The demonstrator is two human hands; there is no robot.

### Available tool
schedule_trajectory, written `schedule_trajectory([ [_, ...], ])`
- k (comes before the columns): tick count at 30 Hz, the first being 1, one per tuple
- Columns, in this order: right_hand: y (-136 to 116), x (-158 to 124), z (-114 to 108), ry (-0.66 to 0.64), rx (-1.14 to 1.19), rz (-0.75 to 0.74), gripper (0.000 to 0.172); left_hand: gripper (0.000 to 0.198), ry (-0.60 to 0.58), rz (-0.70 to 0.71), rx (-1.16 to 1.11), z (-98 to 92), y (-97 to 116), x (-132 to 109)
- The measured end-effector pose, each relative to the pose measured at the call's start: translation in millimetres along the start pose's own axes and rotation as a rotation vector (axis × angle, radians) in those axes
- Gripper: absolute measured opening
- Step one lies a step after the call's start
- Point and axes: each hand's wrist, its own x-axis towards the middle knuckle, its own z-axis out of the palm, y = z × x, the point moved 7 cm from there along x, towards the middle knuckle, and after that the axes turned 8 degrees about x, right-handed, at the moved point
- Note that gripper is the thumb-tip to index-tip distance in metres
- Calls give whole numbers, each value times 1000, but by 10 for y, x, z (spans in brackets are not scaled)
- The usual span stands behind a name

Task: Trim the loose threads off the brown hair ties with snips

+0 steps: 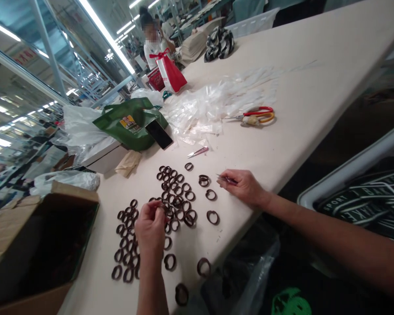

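Note:
Many small dark brown rings, band-like loops, lie spread over the pale table in a loose cluster. My left hand is among them, thumb and fingers pinched together at a dark ring that is partly hidden by the fingertips. At the right of the cluster, my right hand is closed around small thread snips, whose pointed blades stick out to the left. A few rings lie apart between the hands and near the front edge. Another pair of thread snips, pinkish, rests beyond the cluster.
An open cardboard box stands at left. Farther back are a green bag, a phone, clear plastic bags, scissors with red and yellow handles, a red-and-white bag and patterned cloth. A person is behind.

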Motion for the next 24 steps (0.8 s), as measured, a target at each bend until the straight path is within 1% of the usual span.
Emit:
schedule_trajectory([
  [2,-84,-120,211,-71,164,67,29,35,7,-10,-42,1,18,-352],
  [3,-153,-194,350,-131,252,95,29,35,20,-13,-13,-3,32,-509],
  [5,-347,-345,625,-256,377,97,30,35,49,-10,74,-18,65,-769],
  [7,-544,-470,843,-358,387,58,33,35,62,3,128,-31,84,-953],
  [9,-678,-551,980,-418,314,25,30,36,68,14,143,-49,75,-1076],
  [11,-745,-590,1040,-442,260,13,24,37,80,-1,106,-81,35,-1163],
  [12,-760,-597,1044,-441,268,18,20,38,78,-16,43,-91,9,-1199],
  [14,-765,-603,1028,-441,335,48,16,37,42,-62,-156,-81,-42,-1266],
  [16,-742,-611,1004,-449,430,104,19,34,-25,-113,-353,-30,-75,-1332],
  [19,-699,-649,1003,-499,587,218,23,32,-91,-185,-531,55,-103,-1421],
  [22,-667,-706,1039,-553,735,338,23,35,-84,-249,-721,121,-130,-1477],
  [24,-654,-735,1061,-571,773,381,24,38,-70,-308,-809,163,-156,-1503],
])
